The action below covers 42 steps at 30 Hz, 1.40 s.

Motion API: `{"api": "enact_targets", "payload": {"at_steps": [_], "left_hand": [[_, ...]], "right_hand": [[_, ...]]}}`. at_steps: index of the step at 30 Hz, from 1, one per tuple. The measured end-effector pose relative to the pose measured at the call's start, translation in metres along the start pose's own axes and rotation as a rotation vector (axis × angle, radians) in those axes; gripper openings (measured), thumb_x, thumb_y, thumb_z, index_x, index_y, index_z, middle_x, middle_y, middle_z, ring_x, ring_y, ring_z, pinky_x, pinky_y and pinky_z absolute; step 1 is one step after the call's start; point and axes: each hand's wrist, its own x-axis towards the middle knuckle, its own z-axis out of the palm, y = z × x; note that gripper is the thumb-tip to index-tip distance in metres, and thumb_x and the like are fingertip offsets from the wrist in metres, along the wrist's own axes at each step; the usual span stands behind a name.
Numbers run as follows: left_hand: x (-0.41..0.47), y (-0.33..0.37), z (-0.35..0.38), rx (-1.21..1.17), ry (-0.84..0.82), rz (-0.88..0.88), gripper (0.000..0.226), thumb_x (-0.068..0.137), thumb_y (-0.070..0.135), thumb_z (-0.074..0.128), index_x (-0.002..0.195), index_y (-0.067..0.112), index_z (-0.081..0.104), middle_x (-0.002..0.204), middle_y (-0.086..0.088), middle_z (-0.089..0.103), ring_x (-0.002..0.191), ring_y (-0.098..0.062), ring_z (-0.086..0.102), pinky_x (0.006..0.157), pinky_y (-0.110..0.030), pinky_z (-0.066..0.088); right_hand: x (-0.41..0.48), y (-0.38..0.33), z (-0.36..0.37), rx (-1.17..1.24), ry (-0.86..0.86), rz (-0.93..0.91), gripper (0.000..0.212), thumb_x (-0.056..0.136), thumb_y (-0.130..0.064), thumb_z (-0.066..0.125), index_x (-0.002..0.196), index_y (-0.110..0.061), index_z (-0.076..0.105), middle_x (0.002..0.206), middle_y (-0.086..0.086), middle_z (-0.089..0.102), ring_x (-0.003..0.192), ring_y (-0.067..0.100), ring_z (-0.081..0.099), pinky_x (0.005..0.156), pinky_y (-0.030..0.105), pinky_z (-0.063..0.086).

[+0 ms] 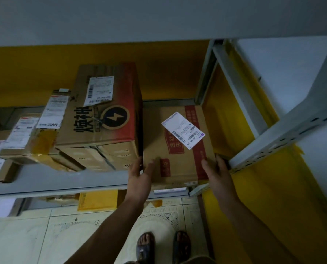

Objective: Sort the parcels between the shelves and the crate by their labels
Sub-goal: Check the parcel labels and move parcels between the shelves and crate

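Your sandalled feet point(145, 244) stand on the tiled floor point(44, 235) beneath your left hand point(140, 174) and right hand point(218, 174), whose straight fingers press opposite sides of the labelled parcel point(178, 149) resting on the grey shelf point(63, 180), just beside the lightning-bolt box point(105, 119).

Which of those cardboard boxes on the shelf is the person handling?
The low red-banded box, rightmost on the shelf: left hand and right hand flank its sides. The taller lightning-bolt box stands beside it.
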Motion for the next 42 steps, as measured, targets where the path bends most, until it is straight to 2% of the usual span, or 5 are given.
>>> {"api": "enact_targets", "payload": {"at_steps": [5,14,26,33,42], "left_hand": [[-0.001,-0.003,0.008,-0.075,-0.042,0.029,0.042,0.096,0.033,0.056,0.135,0.033,0.042,0.125,0.002,0.059,0.11,-0.015,0.057,0.095,-0.038,0.048],[-0.033,-0.028,-0.015,-0.158,-0.143,0.176,0.057,0.088,0.026,0.063,0.14,0.04,0.043,0.128,0.01,0.062,0.112,-0.008,0.063,0.077,-0.019,0.054],[-0.066,-0.012,-0.029,-0.287,-0.181,0.38,0.065,0.082,0.007,0.059,0.14,0.03,0.044,0.132,0.007,0.062,0.118,-0.011,0.061,0.084,-0.019,0.053],[-0.07,-0.012,-0.032,-0.288,-0.17,0.401,0.065,0.082,0.005,0.059,0.14,0.03,0.044,0.135,0.007,0.06,0.122,-0.011,0.058,0.09,-0.023,0.053],[-0.068,-0.009,-0.029,-0.229,-0.171,0.395,0.063,0.087,0.003,0.057,0.143,0.028,0.042,0.131,0.008,0.062,0.117,-0.01,0.061,0.083,-0.018,0.053]], "right_hand": [[-0.005,0.003,-0.001,0.027,-0.051,-0.072,0.034,0.096,-0.031,0.058,0.128,-0.039,0.052,0.122,-0.012,0.063,0.115,0.013,0.059,0.096,0.04,0.051],[-0.052,0.017,-0.01,0.159,0.034,-0.208,0.051,0.096,-0.01,0.056,0.137,-0.037,0.045,0.124,-0.021,0.06,0.11,-0.007,0.058,0.082,0.015,0.053],[-0.082,-0.001,-0.015,0.305,0.081,-0.361,0.059,0.09,-0.014,0.063,0.144,-0.027,0.044,0.137,-0.008,0.058,0.123,0.005,0.056,0.089,0.018,0.052],[-0.088,-0.005,-0.013,0.325,0.079,-0.389,0.058,0.09,0.003,0.054,0.141,-0.023,0.045,0.133,-0.01,0.06,0.12,0.004,0.058,0.086,0.015,0.052],[-0.082,0.002,-0.012,0.277,0.105,-0.354,0.06,0.087,-0.016,0.058,0.145,-0.026,0.043,0.135,-0.007,0.058,0.123,0.008,0.056,0.089,0.02,0.053]]}}
